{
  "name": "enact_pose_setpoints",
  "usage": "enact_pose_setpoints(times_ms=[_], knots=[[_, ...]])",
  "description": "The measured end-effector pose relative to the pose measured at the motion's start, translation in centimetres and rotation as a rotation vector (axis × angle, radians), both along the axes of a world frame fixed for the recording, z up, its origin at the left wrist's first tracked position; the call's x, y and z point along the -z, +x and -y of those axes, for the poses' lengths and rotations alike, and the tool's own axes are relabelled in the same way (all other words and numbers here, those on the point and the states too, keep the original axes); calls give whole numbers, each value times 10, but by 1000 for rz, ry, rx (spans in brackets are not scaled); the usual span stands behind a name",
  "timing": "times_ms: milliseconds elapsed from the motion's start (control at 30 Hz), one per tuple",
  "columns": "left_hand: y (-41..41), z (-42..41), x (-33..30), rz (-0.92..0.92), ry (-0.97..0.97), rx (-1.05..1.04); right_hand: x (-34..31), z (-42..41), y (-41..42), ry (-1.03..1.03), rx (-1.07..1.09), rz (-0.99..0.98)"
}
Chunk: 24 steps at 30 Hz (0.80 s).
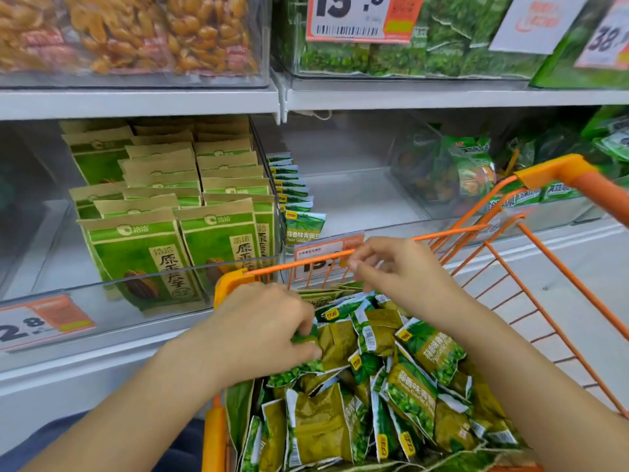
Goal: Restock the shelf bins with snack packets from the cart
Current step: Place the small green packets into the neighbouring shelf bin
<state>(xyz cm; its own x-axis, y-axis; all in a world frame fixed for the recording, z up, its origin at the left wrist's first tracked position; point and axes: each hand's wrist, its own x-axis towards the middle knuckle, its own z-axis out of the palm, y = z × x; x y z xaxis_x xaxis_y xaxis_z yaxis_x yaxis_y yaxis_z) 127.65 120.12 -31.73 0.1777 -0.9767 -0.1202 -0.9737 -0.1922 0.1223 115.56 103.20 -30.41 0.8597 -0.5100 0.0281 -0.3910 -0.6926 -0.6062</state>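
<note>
A: We see the cart (558, 172) lower right of frame, piled with green snack packets (413, 393).
B: Left hand (258, 332)?
A: Fingers curled, pinching packets at the pile's upper left.
B: Right hand (398, 270)?
A: Above the pile by the cart's front rim. Fingers loosely bent; we can't tell if they pinch anything.
B: Shelf bin (357, 199)?
A: Frame centre, a few packets at its left.

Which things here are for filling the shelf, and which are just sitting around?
For the job: pea packets in the orange cart, the half-empty bin, left hand, right hand.
Just there: seed bags, price tag.
</note>
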Motion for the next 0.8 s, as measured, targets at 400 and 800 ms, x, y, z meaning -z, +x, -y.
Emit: enact_pose_setpoints(times_ms=[400,800], knots=[[-3,7,23,136,242,-4,15,-5,-2,-220,-97,-170],[19,2,-5,-857,-327,-316,-1,-18,0,670,-88,64]])
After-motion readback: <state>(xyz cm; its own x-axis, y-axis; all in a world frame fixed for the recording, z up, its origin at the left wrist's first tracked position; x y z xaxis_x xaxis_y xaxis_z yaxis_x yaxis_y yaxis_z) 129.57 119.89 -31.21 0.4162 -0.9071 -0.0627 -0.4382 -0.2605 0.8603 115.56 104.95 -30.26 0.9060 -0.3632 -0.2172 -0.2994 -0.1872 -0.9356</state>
